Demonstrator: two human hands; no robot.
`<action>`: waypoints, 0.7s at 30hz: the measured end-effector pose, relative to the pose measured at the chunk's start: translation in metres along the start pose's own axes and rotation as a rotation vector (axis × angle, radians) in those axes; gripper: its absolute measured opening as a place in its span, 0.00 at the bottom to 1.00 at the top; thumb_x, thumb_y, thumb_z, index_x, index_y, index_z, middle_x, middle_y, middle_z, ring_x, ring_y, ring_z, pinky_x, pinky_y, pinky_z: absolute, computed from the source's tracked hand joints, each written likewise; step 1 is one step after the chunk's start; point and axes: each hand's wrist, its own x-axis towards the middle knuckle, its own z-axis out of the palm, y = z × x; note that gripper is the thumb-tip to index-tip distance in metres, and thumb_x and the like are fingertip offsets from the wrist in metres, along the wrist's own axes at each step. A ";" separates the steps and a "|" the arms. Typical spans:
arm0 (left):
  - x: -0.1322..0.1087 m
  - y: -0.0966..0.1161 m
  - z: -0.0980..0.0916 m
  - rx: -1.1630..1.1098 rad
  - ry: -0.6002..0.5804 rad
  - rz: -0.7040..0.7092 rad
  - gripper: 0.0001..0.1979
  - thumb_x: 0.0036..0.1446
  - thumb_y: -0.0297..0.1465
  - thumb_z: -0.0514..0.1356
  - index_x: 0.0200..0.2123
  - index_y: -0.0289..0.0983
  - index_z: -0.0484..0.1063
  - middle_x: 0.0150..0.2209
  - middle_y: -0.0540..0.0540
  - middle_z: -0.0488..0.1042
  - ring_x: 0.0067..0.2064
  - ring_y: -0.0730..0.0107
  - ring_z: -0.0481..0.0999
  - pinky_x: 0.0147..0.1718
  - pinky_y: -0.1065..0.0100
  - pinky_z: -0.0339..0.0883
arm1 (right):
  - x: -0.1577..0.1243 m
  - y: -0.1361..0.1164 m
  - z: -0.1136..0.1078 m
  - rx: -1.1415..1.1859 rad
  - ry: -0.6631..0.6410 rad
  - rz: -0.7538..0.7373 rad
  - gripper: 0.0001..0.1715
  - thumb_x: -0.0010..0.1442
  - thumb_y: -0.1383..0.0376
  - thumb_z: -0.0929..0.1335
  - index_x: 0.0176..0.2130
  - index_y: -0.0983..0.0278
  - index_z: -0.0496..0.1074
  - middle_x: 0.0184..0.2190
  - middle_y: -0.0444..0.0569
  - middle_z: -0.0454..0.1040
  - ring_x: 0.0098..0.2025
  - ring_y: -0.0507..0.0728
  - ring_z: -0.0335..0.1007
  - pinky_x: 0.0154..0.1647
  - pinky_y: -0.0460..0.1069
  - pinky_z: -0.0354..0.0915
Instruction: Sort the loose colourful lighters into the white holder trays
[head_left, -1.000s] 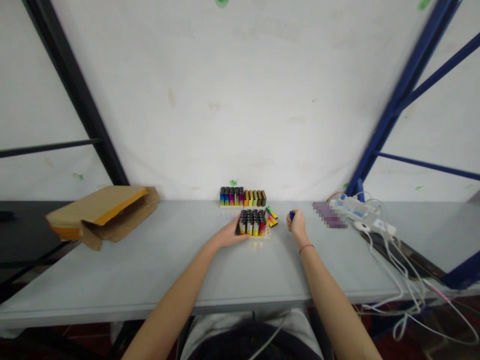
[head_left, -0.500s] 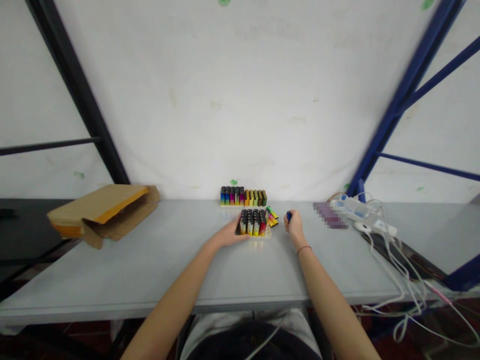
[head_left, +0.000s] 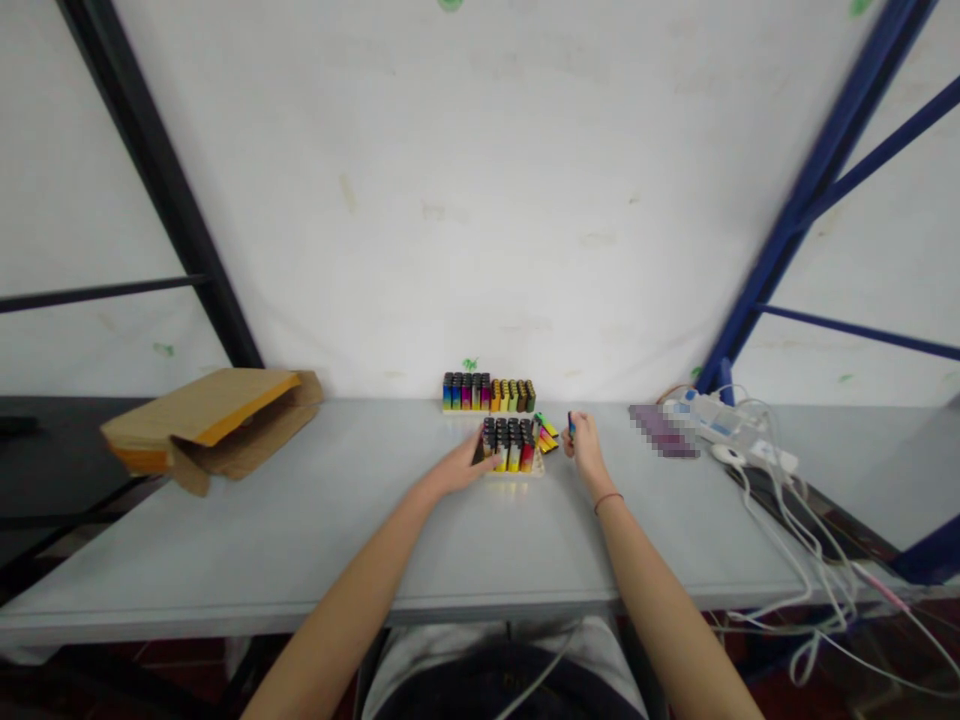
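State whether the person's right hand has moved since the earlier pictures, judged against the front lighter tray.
Yes: the right hand has moved left, closer to the front lighter tray.

Upright disposable lighters packed in a pale tray

Black caps, multicoloured bodies; loose lighters lie at 3 o'clock, a blue lighter held up beyond them

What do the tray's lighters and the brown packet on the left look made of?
The gradient-coloured disposable lighters look like glossy moulded plastic, by their shine. The folded brown packet looks like matte kraft card, from its dull surface and creased flaps.
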 end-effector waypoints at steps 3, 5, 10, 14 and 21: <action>0.000 0.001 0.000 0.004 0.010 -0.033 0.40 0.62 0.49 0.53 0.67 0.27 0.47 0.63 0.33 0.60 0.62 0.48 0.60 0.63 0.52 0.50 | -0.004 -0.004 0.005 0.021 -0.005 -0.087 0.20 0.56 0.47 0.64 0.34 0.59 0.59 0.16 0.35 0.57 0.16 0.49 0.51 0.16 0.44 0.51; 0.000 0.003 0.000 0.005 0.007 -0.058 0.40 0.63 0.49 0.51 0.67 0.26 0.47 0.59 0.32 0.64 0.60 0.48 0.63 0.61 0.52 0.53 | -0.005 -0.005 0.005 -0.053 -0.052 -0.208 0.19 0.56 0.48 0.66 0.33 0.60 0.63 0.21 0.40 0.63 0.23 0.50 0.60 0.23 0.46 0.59; 0.000 0.006 -0.001 -0.011 0.019 -0.031 0.39 0.63 0.49 0.51 0.66 0.27 0.49 0.56 0.34 0.67 0.61 0.48 0.62 0.61 0.52 0.53 | -0.004 -0.002 0.002 -0.212 -0.199 -0.311 0.20 0.55 0.50 0.67 0.37 0.64 0.72 0.35 0.50 0.73 0.34 0.55 0.67 0.36 0.50 0.65; 0.001 0.007 -0.001 -0.020 0.017 -0.034 0.39 0.62 0.49 0.52 0.66 0.29 0.49 0.59 0.35 0.65 0.62 0.48 0.60 0.62 0.53 0.51 | -0.006 0.004 0.005 -0.263 -0.330 -0.261 0.20 0.55 0.52 0.67 0.39 0.65 0.73 0.38 0.53 0.75 0.35 0.56 0.70 0.37 0.52 0.67; 0.001 0.009 -0.002 -0.006 0.019 -0.048 0.38 0.63 0.48 0.52 0.65 0.28 0.51 0.58 0.35 0.67 0.60 0.50 0.63 0.61 0.56 0.54 | -0.011 0.006 0.008 -0.432 -0.339 -0.353 0.21 0.57 0.61 0.64 0.50 0.63 0.66 0.39 0.49 0.74 0.32 0.54 0.70 0.36 0.50 0.67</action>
